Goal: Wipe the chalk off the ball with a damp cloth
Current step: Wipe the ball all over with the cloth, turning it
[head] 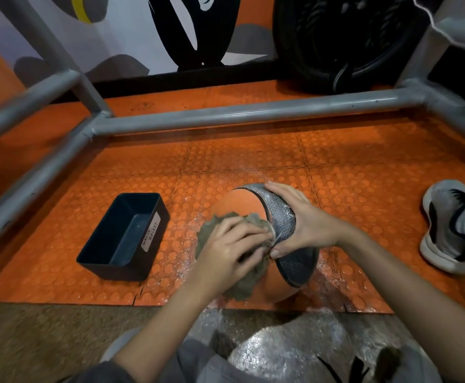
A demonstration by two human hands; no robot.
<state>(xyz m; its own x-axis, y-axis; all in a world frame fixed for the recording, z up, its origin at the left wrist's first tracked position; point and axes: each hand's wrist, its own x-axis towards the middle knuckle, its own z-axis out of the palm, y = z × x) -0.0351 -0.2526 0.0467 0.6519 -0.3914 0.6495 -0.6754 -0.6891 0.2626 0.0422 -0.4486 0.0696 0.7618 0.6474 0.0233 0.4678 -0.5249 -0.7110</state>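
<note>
Left hand (231, 244) gripped the cloth (242, 286) against the ball (237, 203); right hand (306, 222), spread flat, steadied it. Overlapping strokes advised.

"WASTE BASKET" label on black bin (123, 239)

1. Just the one view, worn on the person's head, looking forward and steeply down at the orange studded floor mat (253, 150).
2. Wide-angle lens, so it takes in the grey pipe frame (253, 111) across the top and down the left.
3. Pretty close in: both forearms run up from the bottom edge, with the left hand (226, 244) and right hand (306, 228) around mid-frame.
4. The far end reaches the painted wall (132, 37).
</note>
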